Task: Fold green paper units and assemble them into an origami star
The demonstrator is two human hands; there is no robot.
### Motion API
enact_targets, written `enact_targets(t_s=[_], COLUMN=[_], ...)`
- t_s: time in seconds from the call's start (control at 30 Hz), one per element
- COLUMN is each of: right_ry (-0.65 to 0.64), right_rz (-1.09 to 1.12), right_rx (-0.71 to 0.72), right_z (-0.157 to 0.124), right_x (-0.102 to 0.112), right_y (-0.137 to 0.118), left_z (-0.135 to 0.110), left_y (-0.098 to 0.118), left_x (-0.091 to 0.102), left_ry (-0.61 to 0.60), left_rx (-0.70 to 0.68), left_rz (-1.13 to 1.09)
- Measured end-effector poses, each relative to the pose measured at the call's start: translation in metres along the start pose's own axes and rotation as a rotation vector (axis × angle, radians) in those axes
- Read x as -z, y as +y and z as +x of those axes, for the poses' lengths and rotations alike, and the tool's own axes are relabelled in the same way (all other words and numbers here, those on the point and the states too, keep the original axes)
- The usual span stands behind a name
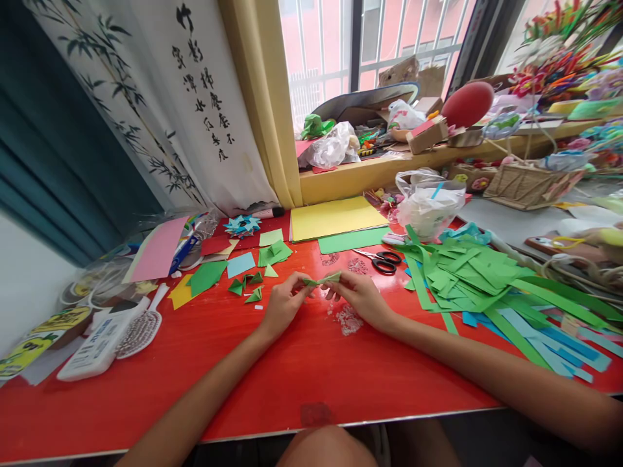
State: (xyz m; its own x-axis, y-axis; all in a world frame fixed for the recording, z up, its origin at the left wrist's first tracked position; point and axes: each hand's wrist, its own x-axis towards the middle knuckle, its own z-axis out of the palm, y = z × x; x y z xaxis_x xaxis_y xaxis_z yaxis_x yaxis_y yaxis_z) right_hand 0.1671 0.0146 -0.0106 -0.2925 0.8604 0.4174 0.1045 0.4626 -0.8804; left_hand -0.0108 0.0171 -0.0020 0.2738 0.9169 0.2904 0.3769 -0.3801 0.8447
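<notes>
Left hand [283,303], right hand [364,297]: 2, fingertips pinched on green paper [331,277]. Step: apparently folding. Next: likely calls for firm creasing.

A: Your left forearm [217,392] and right forearm [462,347] are slanting forward and inward, both bare.
B: And your left hand [285,303] and right hand [363,298] are facing each other, close together.
A: Are you pinching with both?
B: You are, at the fingertips, and your right hand's lower fingers are curling inward.
</notes>
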Motion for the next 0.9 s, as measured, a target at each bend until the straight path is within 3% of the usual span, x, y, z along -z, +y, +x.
enact_targets(t_s=[0.27, 0.9], right_ry=[-0.003, -0.029], right_rz=[-0.136, -0.365], right_rx=[-0.023, 0.138], right_z=[-0.0006, -0.0033], right_x=[0.0007, 0.0046], right_y=[-0.0020, 0.0003], left_z=[-0.0021, -0.0031], left_y=[0.0024, 0.0005], left_x=[0.0010, 0.0000], left_ry=[0.030, -0.012], left_rx=[-0.080, -0.204], left_rz=[0.158, 0.350])
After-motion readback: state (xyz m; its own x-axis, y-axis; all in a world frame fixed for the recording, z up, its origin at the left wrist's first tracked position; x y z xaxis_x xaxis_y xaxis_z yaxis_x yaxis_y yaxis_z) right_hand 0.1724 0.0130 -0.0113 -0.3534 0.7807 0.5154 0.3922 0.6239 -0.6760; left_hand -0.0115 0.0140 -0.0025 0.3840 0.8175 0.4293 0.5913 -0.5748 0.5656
